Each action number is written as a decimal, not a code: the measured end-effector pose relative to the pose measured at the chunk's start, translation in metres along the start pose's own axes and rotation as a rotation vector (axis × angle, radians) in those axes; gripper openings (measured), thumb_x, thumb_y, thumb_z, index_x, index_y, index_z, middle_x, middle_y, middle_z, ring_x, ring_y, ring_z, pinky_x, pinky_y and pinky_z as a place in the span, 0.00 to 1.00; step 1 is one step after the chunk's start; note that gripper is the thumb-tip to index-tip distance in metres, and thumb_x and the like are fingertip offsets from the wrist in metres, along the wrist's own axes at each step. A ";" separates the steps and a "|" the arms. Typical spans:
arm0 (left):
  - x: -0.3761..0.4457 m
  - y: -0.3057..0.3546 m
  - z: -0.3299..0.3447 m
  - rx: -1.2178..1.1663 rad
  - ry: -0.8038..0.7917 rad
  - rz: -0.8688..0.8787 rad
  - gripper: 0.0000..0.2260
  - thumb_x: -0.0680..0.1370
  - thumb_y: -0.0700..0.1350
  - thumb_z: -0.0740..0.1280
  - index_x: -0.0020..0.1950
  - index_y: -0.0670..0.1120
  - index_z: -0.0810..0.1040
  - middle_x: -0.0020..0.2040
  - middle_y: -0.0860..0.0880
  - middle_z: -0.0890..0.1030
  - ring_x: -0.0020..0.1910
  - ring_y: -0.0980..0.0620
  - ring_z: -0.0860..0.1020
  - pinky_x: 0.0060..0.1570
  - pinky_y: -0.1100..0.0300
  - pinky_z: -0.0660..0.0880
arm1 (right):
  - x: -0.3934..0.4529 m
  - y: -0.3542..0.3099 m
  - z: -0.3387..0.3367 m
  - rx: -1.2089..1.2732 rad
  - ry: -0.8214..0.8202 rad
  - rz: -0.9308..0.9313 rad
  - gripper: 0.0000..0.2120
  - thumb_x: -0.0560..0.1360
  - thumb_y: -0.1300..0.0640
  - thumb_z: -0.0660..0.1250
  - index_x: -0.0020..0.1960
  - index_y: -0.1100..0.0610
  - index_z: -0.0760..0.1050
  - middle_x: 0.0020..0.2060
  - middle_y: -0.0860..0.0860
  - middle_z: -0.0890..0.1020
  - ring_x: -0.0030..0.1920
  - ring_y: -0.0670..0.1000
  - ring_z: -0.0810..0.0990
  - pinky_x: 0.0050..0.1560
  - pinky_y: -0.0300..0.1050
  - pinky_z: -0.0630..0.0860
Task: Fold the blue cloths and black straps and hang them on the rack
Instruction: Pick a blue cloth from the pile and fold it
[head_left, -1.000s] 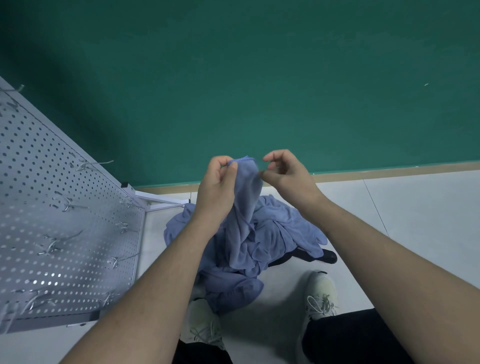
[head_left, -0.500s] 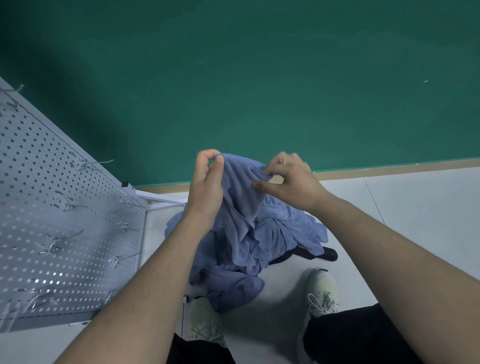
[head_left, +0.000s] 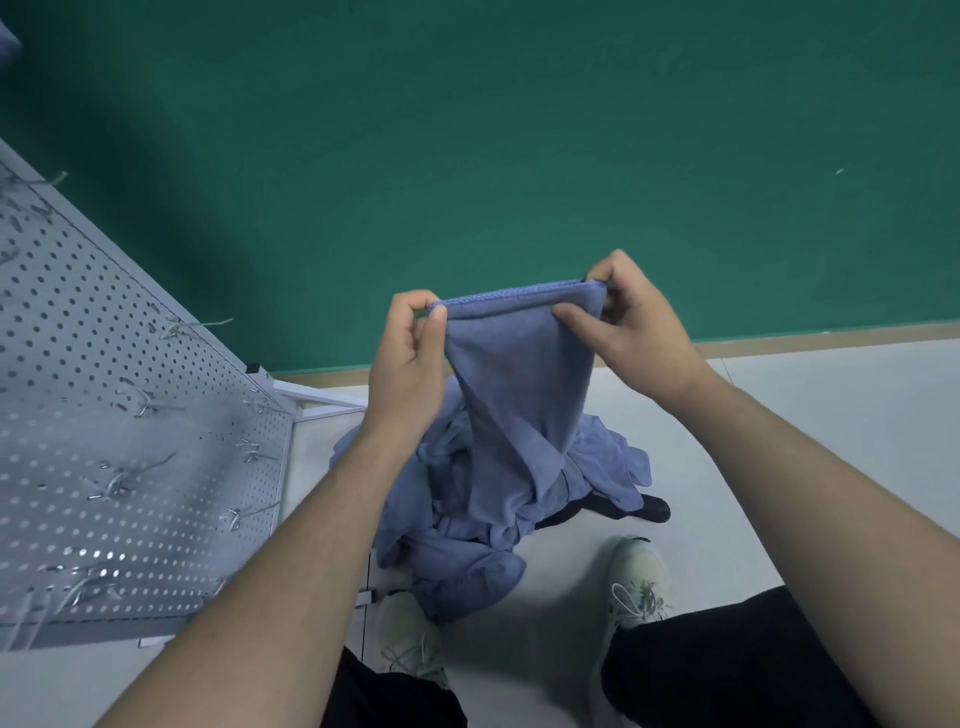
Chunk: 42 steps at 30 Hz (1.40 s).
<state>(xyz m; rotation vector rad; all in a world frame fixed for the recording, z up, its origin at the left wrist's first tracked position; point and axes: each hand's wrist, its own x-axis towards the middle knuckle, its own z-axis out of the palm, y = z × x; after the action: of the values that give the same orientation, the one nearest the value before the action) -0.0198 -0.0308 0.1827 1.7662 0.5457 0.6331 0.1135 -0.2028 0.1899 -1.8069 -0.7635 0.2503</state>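
Stretching between your hands, the blue cloth (head_left: 519, 364) has its stitched hem pulled nearly level, left to right, at chest height in front of the green wall (head_left: 467, 130). Your left hand (head_left: 410, 353) pinches the left corner between thumb and curled fingers (head_left: 439, 314); your right hand (head_left: 634, 322) pinches the right corner the same way. The rest of the cloth hangs down twisted, and its tail seems to reach the pile of blue cloths (head_left: 467, 519) on the floor (head_left: 831, 441), with a black strap (head_left: 649, 506) poking out beside the pile. The pegboard rack (head_left: 130, 415) with its wire hooks (head_left: 249, 512) stands to your left, so the left hand is nearer it. Lift likely comes first, to free the tail for folding.
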 end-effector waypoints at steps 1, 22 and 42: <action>-0.001 0.002 0.001 0.000 -0.003 0.015 0.05 0.85 0.45 0.58 0.52 0.52 0.71 0.40 0.46 0.67 0.37 0.51 0.66 0.39 0.56 0.70 | -0.001 -0.005 -0.002 0.053 0.011 0.012 0.15 0.78 0.59 0.70 0.43 0.48 0.65 0.30 0.45 0.70 0.31 0.45 0.65 0.33 0.40 0.64; 0.000 0.170 -0.055 -0.010 -0.023 0.019 0.05 0.77 0.58 0.57 0.43 0.65 0.69 0.43 0.46 0.78 0.42 0.48 0.76 0.54 0.36 0.78 | -0.007 -0.196 -0.086 -0.211 -0.063 -0.107 0.25 0.77 0.58 0.70 0.68 0.45 0.64 0.35 0.47 0.83 0.32 0.43 0.74 0.40 0.42 0.73; -0.081 0.249 -0.068 -0.647 -0.405 -0.378 0.15 0.82 0.46 0.65 0.68 0.43 0.77 0.61 0.45 0.83 0.58 0.49 0.82 0.61 0.50 0.76 | -0.025 -0.302 -0.077 0.117 0.048 0.146 0.10 0.81 0.52 0.56 0.48 0.56 0.72 0.42 0.51 0.75 0.42 0.50 0.72 0.42 0.45 0.70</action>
<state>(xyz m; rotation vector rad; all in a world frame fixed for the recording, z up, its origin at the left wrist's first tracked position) -0.1139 -0.1004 0.4263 1.0935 0.3255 0.1431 0.0206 -0.2204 0.4879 -1.7525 -0.5726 0.3391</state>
